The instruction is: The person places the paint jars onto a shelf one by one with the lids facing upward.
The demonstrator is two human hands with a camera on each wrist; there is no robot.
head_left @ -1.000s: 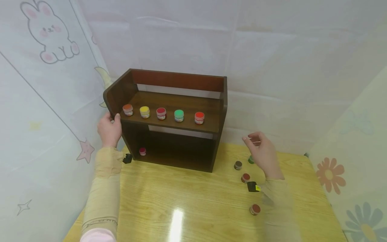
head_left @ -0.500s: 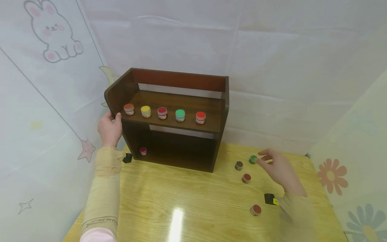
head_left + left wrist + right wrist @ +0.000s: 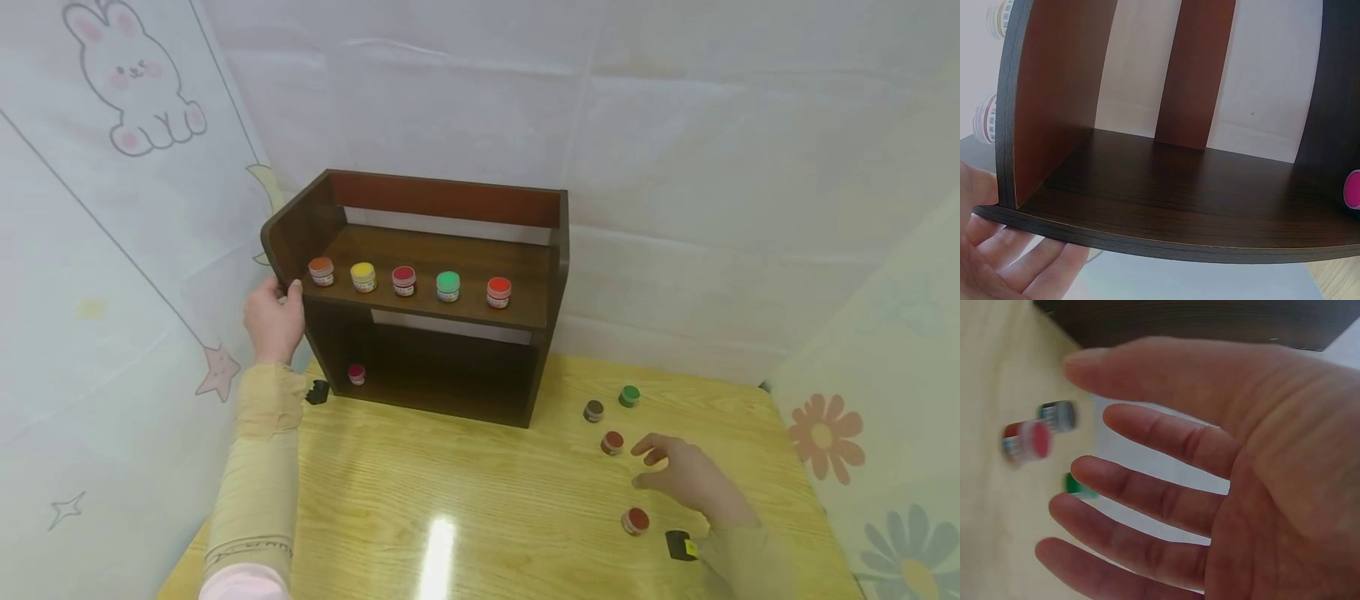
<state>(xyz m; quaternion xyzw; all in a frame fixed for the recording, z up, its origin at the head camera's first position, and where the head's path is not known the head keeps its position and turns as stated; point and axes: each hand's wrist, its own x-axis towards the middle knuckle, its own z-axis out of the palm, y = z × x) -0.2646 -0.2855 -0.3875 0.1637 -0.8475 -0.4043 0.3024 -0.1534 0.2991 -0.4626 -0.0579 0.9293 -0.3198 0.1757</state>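
My left hand grips the left side of a dark brown wooden shelf, thumb at the front edge of the upper board. In the left wrist view its fingers curl round the outer panel. My right hand is over the table with fingers apart and nothing in them. Nearest to it are a dark red paint jar and a brownish-red paint jar. A dark grey jar and a green jar stand farther back. In the right wrist view the fingers partly cover the green jar.
Along the upper board stand orange-brown, yellow, crimson, light green and red jars. A magenta jar sits at the lower board's left end. Printed cloth walls enclose the yellow wood-grain table.
My right hand has come away from beside the shelf, moving right and toward me, down past the green jar. The left hand keeps its grip on the shelf.
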